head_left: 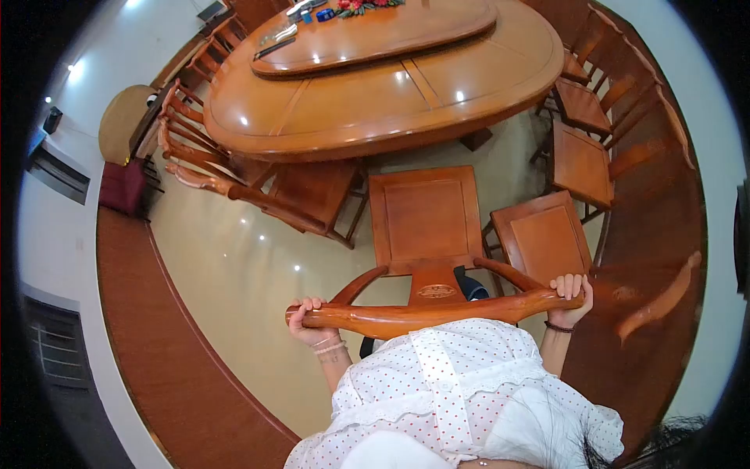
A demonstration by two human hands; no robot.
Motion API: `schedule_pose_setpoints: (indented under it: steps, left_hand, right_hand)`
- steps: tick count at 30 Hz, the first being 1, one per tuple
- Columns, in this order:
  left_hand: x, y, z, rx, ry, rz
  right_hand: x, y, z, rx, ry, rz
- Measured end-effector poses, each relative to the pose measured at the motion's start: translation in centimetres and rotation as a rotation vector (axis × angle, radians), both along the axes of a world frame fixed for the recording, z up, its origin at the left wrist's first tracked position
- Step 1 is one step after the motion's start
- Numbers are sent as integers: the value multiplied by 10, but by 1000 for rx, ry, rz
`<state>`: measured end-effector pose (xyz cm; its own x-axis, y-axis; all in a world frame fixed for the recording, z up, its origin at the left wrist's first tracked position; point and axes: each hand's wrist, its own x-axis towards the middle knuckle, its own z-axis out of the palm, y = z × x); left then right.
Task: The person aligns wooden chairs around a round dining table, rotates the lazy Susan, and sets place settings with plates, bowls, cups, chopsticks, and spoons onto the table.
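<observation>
A wooden chair [426,215] stands right in front of me, its seat facing the big table and its back towards my body. My left hand [305,319] is wrapped round the left end of the chair's top rail. Round the right end of the same rail closes my right hand [574,301]. Between the hands the rail runs almost level, close against my dotted white top. A carved mark shows on the back splat [435,291] below the rail. The chair's legs are mostly hidden under the seat.
A large oval wooden table [351,129] lies ahead, bearing a raised oval top [375,47] with red flowers and small items. Another chair [312,191] is at the left, a further one [543,234] close at the right. Several more chairs line the right wall.
</observation>
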<state>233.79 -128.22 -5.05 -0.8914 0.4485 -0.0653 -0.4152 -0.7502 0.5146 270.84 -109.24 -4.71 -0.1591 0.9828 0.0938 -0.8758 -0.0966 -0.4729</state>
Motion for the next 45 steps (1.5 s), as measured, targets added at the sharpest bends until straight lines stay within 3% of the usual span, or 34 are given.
schedule_pose_setpoints:
  steps: [8,27,45]
  left_hand:
    - [31,-116,-1,-106,-56,4]
    - [32,-131,3,-240,-86,95]
    - [31,-133,-5,-159,-71,17]
  right_hand:
    - [32,-126,7,-135,-44,-100]
    - [35,-136,6,-187,-90,-40]
    - [37,-137,4,-178,-78,-25]
